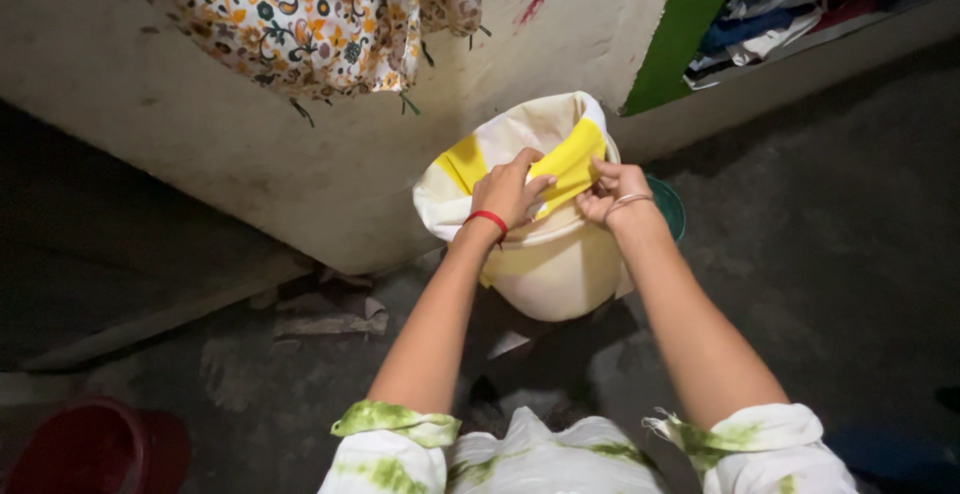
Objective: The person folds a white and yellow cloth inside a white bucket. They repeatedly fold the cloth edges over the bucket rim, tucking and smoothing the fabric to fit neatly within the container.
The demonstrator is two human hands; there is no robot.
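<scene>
One cloth (pixel 560 159), white with yellow bands, lies draped over the mouth of one pale bucket (pixel 555 274) on the floor, just in front of me at the corner of the wall (pixel 250 154). Its white part hangs down the bucket's left side; the yellow runs across the top. My left hand (pixel 508 192) rests on the cloth with fingers curled and pressed together, gripping a yellow fold. My right hand (pixel 608 194) is just beside it, fingertips pinching the cloth's edge. I wear one red band (pixel 488 218) on my left wrist and one thin bangle (pixel 628 200) on my right. Behind the bucket one green tub (pixel 668 206) peeks out, mostly hidden. One flowered fabric (pixel 300 14) hangs above, cut off at the top. One red basin (pixel 90 449) is dim and cropped at lower left. The bucket's inside is covered.
</scene>
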